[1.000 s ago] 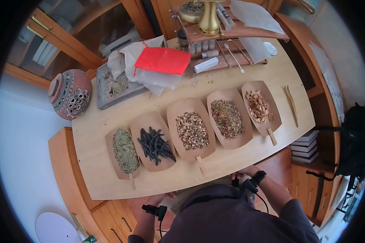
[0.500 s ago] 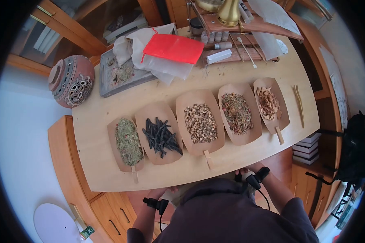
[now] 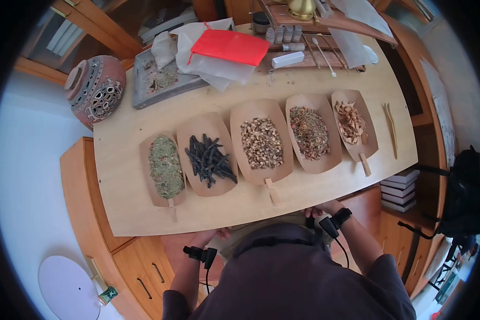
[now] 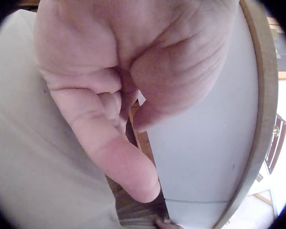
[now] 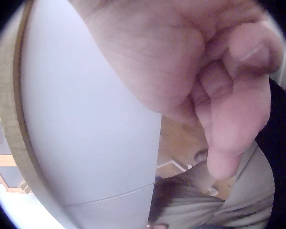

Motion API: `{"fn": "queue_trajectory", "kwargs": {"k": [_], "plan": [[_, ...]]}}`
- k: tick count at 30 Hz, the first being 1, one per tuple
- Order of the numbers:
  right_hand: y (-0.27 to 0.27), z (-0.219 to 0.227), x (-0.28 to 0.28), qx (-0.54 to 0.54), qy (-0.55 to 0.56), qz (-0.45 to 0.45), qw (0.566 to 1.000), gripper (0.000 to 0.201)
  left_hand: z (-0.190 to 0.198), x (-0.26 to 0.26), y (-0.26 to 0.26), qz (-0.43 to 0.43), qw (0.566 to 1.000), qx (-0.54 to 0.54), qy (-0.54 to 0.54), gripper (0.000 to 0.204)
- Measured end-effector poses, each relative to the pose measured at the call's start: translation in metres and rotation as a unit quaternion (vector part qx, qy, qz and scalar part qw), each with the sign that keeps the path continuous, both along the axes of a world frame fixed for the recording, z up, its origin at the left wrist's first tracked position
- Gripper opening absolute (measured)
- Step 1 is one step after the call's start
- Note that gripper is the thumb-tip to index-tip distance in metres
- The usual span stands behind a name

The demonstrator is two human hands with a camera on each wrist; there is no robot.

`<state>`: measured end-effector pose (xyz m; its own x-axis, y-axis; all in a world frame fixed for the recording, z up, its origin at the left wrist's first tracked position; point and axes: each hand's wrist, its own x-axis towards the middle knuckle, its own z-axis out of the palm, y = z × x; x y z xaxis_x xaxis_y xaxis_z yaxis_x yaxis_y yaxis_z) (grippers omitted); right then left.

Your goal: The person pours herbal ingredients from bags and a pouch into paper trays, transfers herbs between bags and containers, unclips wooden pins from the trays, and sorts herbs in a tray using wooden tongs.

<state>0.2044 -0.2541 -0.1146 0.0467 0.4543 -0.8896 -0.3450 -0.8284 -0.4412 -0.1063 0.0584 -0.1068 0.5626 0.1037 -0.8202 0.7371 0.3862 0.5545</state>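
My left hand (image 3: 208, 236) hangs at the table's front edge near my lap; in the left wrist view its fingers are loosely bent, holding nothing. Below the edge farther right is my right hand (image 3: 322, 210), also holding nothing, its fingers loosely curled in the right wrist view. In front of both hands, paper trays stand in a row. From left to right they bear green dried herb (image 3: 165, 166), dark stick-like pieces (image 3: 210, 162), small pale slices (image 3: 261, 143), a mixed herb blend (image 3: 309, 133) and curled tan slices (image 3: 351, 124). Wooden tweezers (image 3: 391, 130) lie right of the row.
Behind the row, a red pouch (image 3: 229, 47) lies on white bags over a grey tray (image 3: 168, 92). A patterned clay pot (image 3: 97, 88) stands at the left. The back right has a wooden rack (image 3: 330, 24) with small bottles. Wooden clips (image 3: 271, 191) jut toward the front edge.
The head view has shifted, so the table and its trays sit higher in the picture. Both hands stay low by the front edge, and the trays keep their places on the table.
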Motion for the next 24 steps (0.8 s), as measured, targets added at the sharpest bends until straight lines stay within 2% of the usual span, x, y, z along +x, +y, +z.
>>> {"fn": "queue_trajectory", "kwargs": {"k": [5,13,24], "plan": [[0.010,0.016,0.001,0.004,-0.022,0.023,0.999,0.035,0.004,0.004,-0.001,0.000,1.000,0.018,0.020,0.029],[0.010,0.010,0.000,-0.007,-0.018,0.028,0.999,0.038,0.015,0.010,-0.002,0.008,1.000,0.011,0.024,0.030],[0.010,0.005,0.000,-0.025,-0.010,0.024,0.999,0.037,0.006,0.006,0.000,0.001,1.000,0.003,0.022,0.032]]}}
